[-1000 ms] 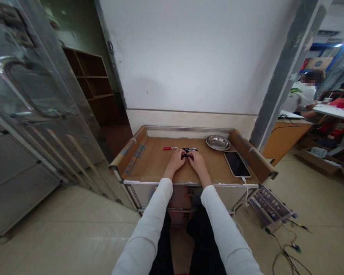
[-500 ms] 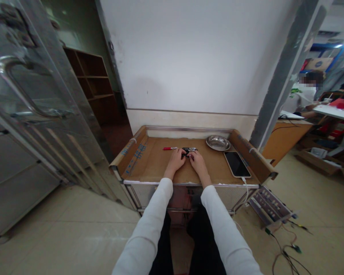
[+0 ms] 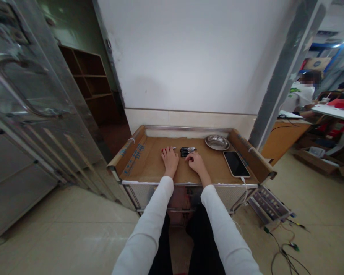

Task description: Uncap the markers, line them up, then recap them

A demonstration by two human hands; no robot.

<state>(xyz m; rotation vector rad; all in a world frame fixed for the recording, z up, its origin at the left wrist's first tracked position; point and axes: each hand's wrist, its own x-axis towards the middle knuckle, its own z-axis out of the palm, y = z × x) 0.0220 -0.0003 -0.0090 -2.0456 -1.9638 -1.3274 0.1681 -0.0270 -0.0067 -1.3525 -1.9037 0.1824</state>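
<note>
Spread wide, the left hand (image 3: 170,158) lays its grip over the red pen (image 3: 174,148), whose pale end shows past the fingers. Curled narrow, the right hand (image 3: 196,161) is at the right side of the black pens (image 3: 185,152); whether its grip holds one, I cannot tell. These lie in a close, roughly parallel group on the cardboard-covered counter (image 3: 151,164), dark-barrelled, the farthest with a lighter, shiny stretch toward its right end.
</note>
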